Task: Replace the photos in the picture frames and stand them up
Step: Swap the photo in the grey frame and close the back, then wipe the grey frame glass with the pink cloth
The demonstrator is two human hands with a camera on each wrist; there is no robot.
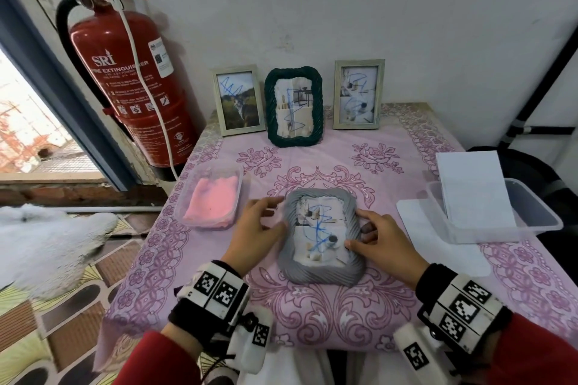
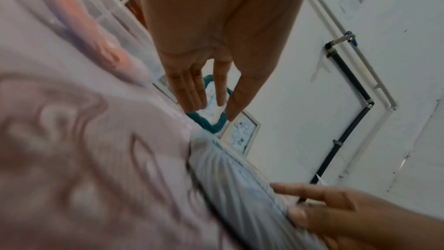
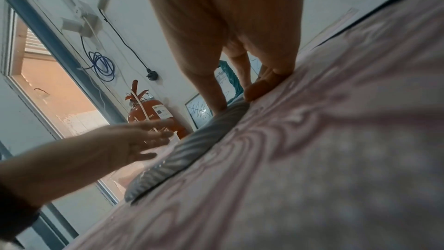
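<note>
Hands: left hand (image 1: pixel 254 226) loose, right hand (image 1: pixel 380 239) fingertips on grey frame (image 1: pixel 322 241) | standing frames (image 1: pixel 294 106): 3

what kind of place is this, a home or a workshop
Probably a room in a home or small office, not a workshop: a table with a pink floral cloth set against a plain white wall, a red fire extinguisher mounted beside a window, and patterned mats on the floor.

Head camera is looking steeply down over the table (image 1: pixel 406 141); both wrist cameras are skimming low, close, sharing the grey frame (image 1: pixel 322 241) lying flat.
</note>
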